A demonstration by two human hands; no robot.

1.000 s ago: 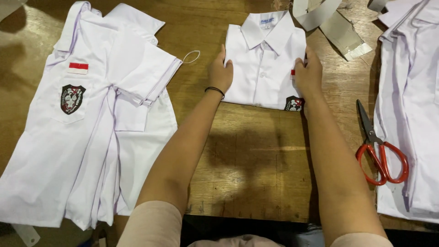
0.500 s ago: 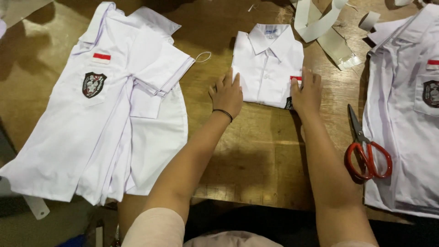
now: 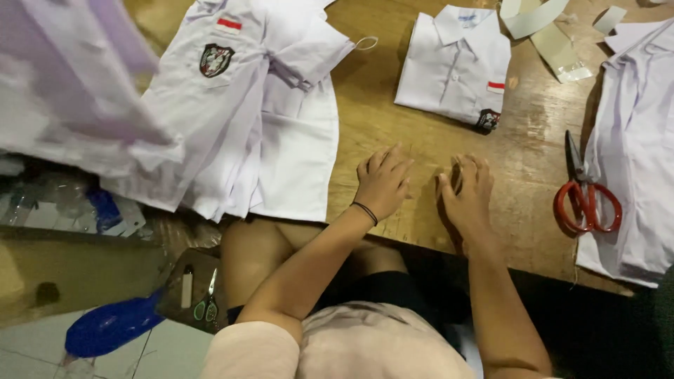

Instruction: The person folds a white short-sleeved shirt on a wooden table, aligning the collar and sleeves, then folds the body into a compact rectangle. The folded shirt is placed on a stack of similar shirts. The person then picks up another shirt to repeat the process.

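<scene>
— Where are the hands sitting?

— Both are resting on the bare wooden table [image 3: 393,126] near its front edge. The left hand [image 3: 382,184] is lying loosely curled, grasping nothing; the right hand [image 3: 467,193] beside it is likewise loose and holding nothing.

— And the folded shirt?

— The folded white shirt [image 3: 456,67] is lying beyond both hands, apart from them, slightly nearer the right one.

— Anything else around?

— The red-handled scissors [image 3: 586,196] are lying to the right of the right hand, just beside another white shirt [image 3: 639,154]. A stack of unfolded white shirts [image 3: 267,105] is spreading out to the left of the left hand.
</scene>
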